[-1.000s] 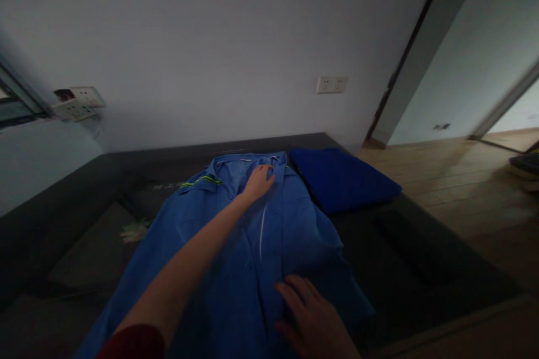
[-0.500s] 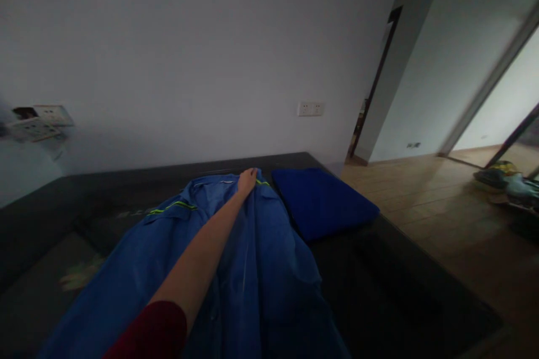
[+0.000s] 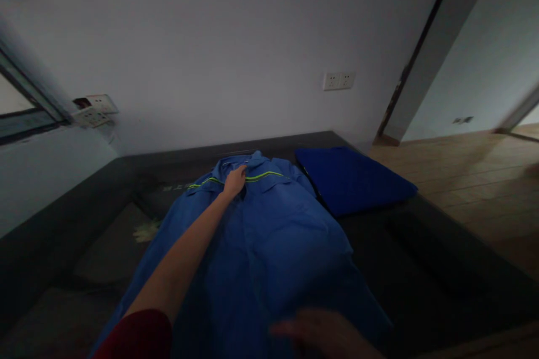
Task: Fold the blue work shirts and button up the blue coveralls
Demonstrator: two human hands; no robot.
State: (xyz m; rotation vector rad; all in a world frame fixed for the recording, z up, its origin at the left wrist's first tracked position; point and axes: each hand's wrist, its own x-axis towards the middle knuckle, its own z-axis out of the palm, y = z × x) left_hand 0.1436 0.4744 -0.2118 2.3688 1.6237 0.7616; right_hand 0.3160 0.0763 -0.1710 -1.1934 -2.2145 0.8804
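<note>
Jacket (image 3: 290, 230) looks mostly closed, unfolded; left hand (image 3: 234, 180) grips collar (image 3: 254, 159) at 12 o'clock, right hand (image 3: 326, 332) at 5, can't tell its grip.

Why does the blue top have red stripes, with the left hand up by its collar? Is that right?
Not quite: the stripes are bright yellow-green, not red, as the head view shows. The rest is right: it is a blue top, with the left hand up by its collar.
</note>
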